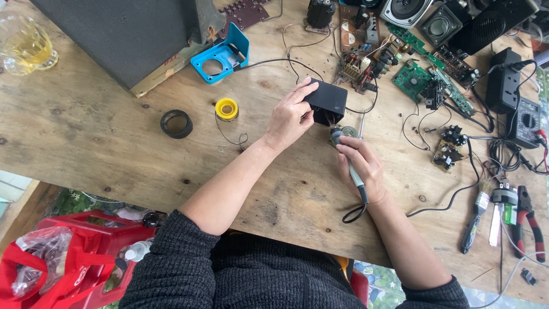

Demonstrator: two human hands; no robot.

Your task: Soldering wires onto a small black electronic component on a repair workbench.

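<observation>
My left hand (pixel 289 117) grips a small black plastic box (pixel 327 101) and tilts it up off the wooden table (pixel 91 143). In my right hand (pixel 360 163) sits a grey-handled soldering iron (pixel 355 174), held like a pen. Its tip points at a small round part (pixel 345 133) just under the box's open side. The iron's black cord loops off the table's front edge. A yellow spool of solder wire (pixel 226 109) stands to the left of my left hand, with a loose strand curling toward it.
A black ring (pixel 176 123) and a blue plastic holder (pixel 222 57) lie left. Circuit boards (pixel 413 79), speakers (pixel 405 10) and tangled wires crowd the back right. A multimeter (pixel 529 121), pliers (pixel 529 220) and a brush (pixel 476 220) are at the right edge. A glass mug (pixel 26 46) stands far left.
</observation>
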